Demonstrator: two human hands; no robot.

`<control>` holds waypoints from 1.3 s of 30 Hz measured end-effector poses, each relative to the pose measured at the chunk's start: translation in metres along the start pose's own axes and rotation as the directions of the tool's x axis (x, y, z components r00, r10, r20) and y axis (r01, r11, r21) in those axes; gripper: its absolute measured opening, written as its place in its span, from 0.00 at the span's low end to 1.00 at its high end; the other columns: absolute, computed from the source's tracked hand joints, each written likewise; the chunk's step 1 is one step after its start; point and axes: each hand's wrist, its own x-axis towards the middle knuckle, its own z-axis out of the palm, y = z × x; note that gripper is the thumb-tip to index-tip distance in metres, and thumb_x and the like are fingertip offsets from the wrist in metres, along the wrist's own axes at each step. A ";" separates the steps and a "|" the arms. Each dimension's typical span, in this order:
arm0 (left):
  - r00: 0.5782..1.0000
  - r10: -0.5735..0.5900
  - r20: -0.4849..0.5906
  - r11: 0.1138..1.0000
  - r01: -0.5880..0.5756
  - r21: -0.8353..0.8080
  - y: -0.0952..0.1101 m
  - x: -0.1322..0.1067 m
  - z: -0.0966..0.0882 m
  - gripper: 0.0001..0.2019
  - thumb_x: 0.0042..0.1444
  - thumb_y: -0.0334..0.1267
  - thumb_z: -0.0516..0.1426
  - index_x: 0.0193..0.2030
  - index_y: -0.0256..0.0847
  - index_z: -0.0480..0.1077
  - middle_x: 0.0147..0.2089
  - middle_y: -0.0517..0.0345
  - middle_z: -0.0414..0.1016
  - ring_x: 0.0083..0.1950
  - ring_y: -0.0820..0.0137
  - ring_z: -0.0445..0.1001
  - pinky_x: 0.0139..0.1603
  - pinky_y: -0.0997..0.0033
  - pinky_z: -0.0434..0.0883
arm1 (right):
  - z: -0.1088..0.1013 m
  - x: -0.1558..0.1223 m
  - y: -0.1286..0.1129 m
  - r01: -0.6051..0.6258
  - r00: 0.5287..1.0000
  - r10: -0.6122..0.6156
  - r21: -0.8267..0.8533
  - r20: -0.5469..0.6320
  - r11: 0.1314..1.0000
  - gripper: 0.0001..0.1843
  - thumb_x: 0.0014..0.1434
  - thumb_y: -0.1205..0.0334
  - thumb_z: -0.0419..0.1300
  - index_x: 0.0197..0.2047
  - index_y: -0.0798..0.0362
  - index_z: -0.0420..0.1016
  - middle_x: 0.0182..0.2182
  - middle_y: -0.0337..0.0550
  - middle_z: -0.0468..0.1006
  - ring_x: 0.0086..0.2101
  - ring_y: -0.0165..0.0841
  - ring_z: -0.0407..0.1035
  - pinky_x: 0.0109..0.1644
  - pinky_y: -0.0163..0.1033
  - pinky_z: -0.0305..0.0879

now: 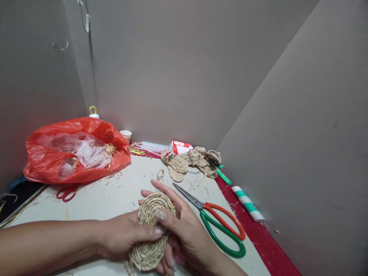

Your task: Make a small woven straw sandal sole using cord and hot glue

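Note:
Between my two hands is an oval woven straw sole (148, 255), its coiled braid running in rings. My left hand (123, 234) grips it from the left, thumb pressed across the middle. From the right, my right hand (184, 226) wraps it, with the thumb on the upper face and fingers behind. A loop of straw cord (160, 175) sticks up beyond its top end. Just right of my right hand lie large scissors (201, 205) with one orange and one green handle, blades partly apart.
A red plastic bag (43, 153) with straw stands at the left, red-handled scissors (67, 193) by its edge. Farther back are a paper cup (125, 135), a red-white box (179, 146) and several woven straw pieces (176, 163). A green-white striped roll (247, 203) lies along the right wall.

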 end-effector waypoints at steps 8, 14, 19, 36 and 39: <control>0.998 0.036 -0.054 0.997 -0.032 0.073 -0.003 0.002 -0.001 0.25 0.51 0.59 0.59 0.33 0.33 0.78 0.31 0.51 0.77 0.33 0.69 0.75 0.43 0.69 0.70 | 0.002 0.004 0.020 -0.055 0.997 0.058 -0.064 0.050 0.996 0.26 0.59 0.48 0.61 0.52 0.59 0.71 0.08 0.28 0.65 0.07 0.22 0.56 0.10 0.26 0.59; 1.000 0.019 0.002 0.998 -0.019 0.058 0.004 0.000 -0.002 0.23 0.54 0.55 0.59 0.36 0.32 0.78 0.33 0.49 0.78 0.34 0.70 0.76 0.43 0.72 0.69 | -0.001 0.001 0.005 -0.046 0.998 0.047 -0.024 0.044 0.999 0.30 0.54 0.49 0.66 0.57 0.52 0.68 0.30 0.40 0.79 0.11 0.20 0.63 0.11 0.25 0.58; 0.993 -0.005 -0.114 0.998 -0.002 -0.060 0.010 -0.001 -0.008 0.20 0.51 0.47 0.63 0.43 0.32 0.74 0.33 0.47 0.79 0.33 0.67 0.78 0.37 0.70 0.71 | -0.005 0.004 -0.013 0.095 0.983 -0.107 -0.084 -0.147 0.992 0.29 0.58 0.47 0.62 0.58 0.51 0.67 0.32 0.42 0.79 0.25 0.28 0.73 0.27 0.32 0.70; 0.836 0.174 -0.520 0.956 -0.270 -0.115 0.035 0.010 -0.068 0.14 0.51 0.39 0.64 0.41 0.32 0.71 0.39 0.49 0.78 0.35 0.66 0.79 0.38 0.65 0.72 | -0.139 0.111 -0.052 -0.277 0.763 -0.136 -0.510 -0.632 0.815 0.17 0.64 0.59 0.58 0.54 0.54 0.68 0.51 0.48 0.72 0.45 0.39 0.72 0.46 0.50 0.71; 0.832 0.176 -0.526 0.951 -0.282 -0.128 0.036 0.010 -0.070 0.14 0.50 0.38 0.65 0.40 0.32 0.71 0.37 0.50 0.78 0.35 0.65 0.79 0.38 0.65 0.72 | -0.132 0.104 -0.056 -0.189 0.794 -0.154 -0.480 -0.589 0.857 0.17 0.64 0.59 0.58 0.55 0.54 0.68 0.51 0.48 0.72 0.45 0.39 0.72 0.46 0.50 0.71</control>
